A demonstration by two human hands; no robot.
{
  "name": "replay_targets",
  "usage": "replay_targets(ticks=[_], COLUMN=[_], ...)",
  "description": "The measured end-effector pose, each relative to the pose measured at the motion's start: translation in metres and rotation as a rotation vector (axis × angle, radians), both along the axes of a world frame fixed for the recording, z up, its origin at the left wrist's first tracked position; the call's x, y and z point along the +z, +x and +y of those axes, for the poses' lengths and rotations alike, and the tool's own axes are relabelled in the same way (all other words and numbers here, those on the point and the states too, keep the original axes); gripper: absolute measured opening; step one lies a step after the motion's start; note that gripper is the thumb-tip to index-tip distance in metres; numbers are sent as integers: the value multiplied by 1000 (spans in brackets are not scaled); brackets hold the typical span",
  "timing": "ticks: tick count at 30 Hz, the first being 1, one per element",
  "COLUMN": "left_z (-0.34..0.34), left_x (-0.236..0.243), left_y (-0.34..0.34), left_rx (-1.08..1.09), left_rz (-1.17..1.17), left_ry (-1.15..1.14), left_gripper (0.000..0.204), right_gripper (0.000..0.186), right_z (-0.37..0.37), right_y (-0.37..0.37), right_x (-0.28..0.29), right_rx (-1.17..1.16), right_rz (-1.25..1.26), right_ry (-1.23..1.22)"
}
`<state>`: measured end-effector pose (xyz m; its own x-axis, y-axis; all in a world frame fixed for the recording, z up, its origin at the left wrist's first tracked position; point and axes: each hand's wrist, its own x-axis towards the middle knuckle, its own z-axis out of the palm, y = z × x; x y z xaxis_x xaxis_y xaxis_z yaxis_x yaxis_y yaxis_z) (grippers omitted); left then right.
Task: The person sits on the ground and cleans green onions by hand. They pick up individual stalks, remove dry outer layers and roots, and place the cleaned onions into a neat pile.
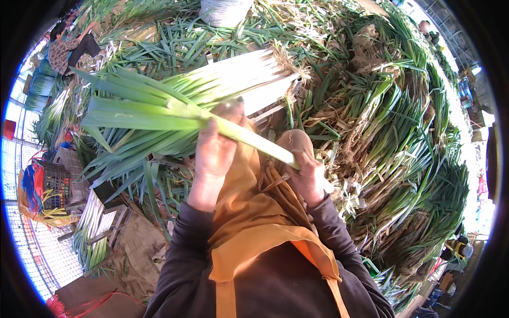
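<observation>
Grips leek [249,137] in left hand [214,153] at leaf base, in right hand [308,174] at pale end, slanted far-left to near-right, with leek pile [246,74] nearer left hand.

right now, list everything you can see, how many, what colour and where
held leek: one, green and white, between both hands
laid-out leeks: too many to count, green and white, beyond the hands
leek heap: one, green and brown, right
sack: one, white, top centre
co-worker: one, patterned top, dark trousers, upper left
crates: at least one, grey, left
smaller leek stack: one, white and green, lower left
apron: one, orange, on the wearer
sleeves: two, dark, lower centre
left hand: one, bare, centre
right hand: one, bare, right of centre
</observation>
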<state>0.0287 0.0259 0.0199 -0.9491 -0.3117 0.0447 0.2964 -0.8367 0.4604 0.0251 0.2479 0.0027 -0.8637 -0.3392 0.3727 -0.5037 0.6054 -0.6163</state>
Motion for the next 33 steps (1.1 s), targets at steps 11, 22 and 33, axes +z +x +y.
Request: replay_targets(ticks=[11, 22, 33], left_z=[17, 25, -23], left_x=[17, 6, -1], left_y=[10, 50, 2], left_rx=[-290, -494, -302], left_rz=[121, -275, 184], left_ry=[17, -1041, -2325], left_gripper=[62, 23, 47], right_gripper=[35, 27, 28], right_z=[3, 3, 86], right_y=[-1, -13, -47], right_x=[13, 11, 1], right_rx=[-45, 94, 247], right_rz=[-188, -113, -148], right_ry=[-12, -131, 279])
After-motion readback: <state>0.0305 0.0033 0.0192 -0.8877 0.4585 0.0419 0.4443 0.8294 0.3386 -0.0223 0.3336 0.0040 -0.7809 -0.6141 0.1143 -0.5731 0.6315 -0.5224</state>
